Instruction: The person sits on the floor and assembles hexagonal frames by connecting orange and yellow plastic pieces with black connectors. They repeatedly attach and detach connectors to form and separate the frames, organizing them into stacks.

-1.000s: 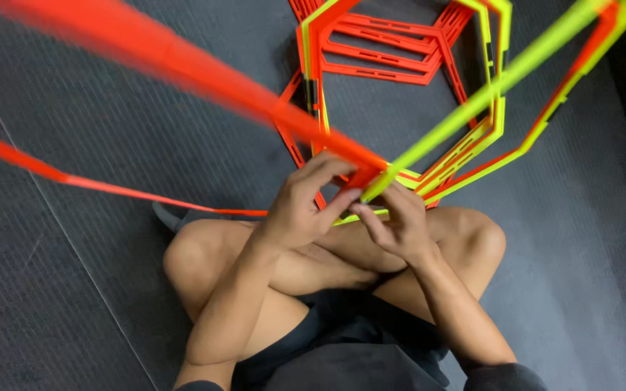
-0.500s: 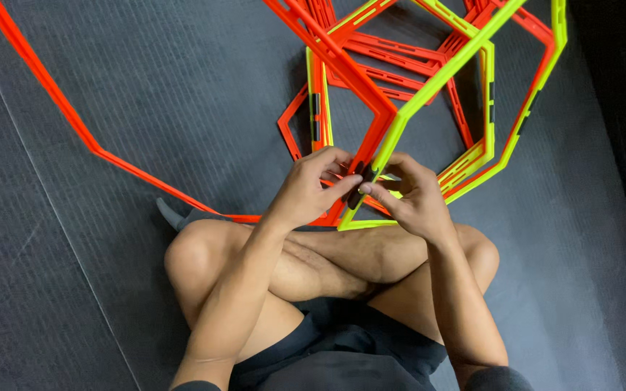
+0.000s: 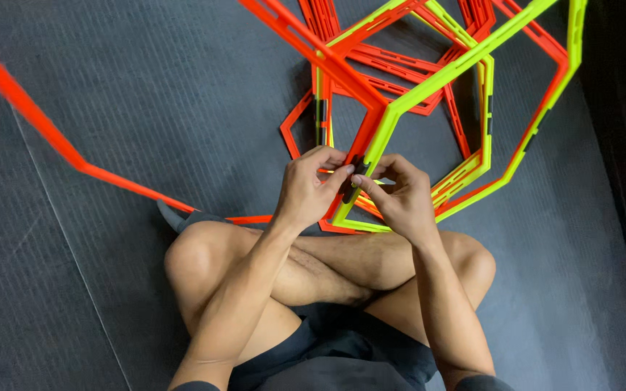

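Your left hand (image 3: pixel 311 190) and right hand (image 3: pixel 398 197) pinch, fingers clenched, what looks like a black clip (image 3: pixel 356 171) joining light, stiff orange hoop (image 3: pixel 360 148) and yellow hoop (image 3: pixel 429 90).

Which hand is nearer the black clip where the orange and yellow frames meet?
Neither clearly: left hand pinches the black clip from its left side, right hand from below-right, both fingertips touching it.

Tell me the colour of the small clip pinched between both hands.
The clip is black, joining an orange frame and a yellow-green frame; only the head view shows it.
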